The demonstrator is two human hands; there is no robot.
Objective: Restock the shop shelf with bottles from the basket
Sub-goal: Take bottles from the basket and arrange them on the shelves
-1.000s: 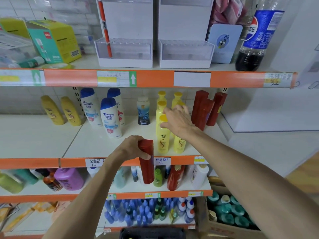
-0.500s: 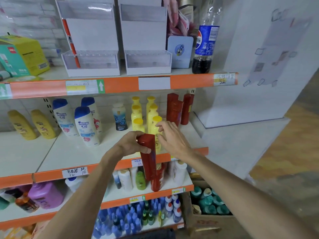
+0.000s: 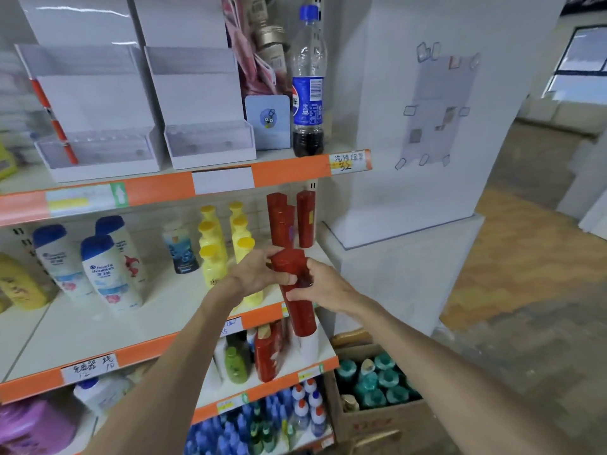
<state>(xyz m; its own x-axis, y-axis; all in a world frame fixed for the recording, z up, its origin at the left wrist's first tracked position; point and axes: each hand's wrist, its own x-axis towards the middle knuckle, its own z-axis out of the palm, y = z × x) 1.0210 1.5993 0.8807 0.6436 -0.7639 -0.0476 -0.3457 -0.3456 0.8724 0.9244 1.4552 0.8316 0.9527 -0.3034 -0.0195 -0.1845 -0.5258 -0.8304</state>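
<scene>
now the right hand (image 3: 323,284) is joining the left hand (image 3: 259,274), both grasping the red bottle (image 3: 295,290) at the shelf (image 3: 98,323) edge, likely steadying it for placing beside the matching red bottles (image 3: 289,221).

White tiled wall (image 3: 184,215) behind the racking. To the right, a broad white pillar (image 3: 427,110) on a pale stepped plinth (image 3: 394,267), a faded sheet (image 3: 437,110) stuck to its face with small tabs. Floor (image 3: 525,257) in mottled tan and grey, worn. Dark-framed window (image 3: 584,54) at the upper right corner, pale daylight through it. Low white ledge (image 3: 565,113) beneath. Even, soft light overall.
</scene>
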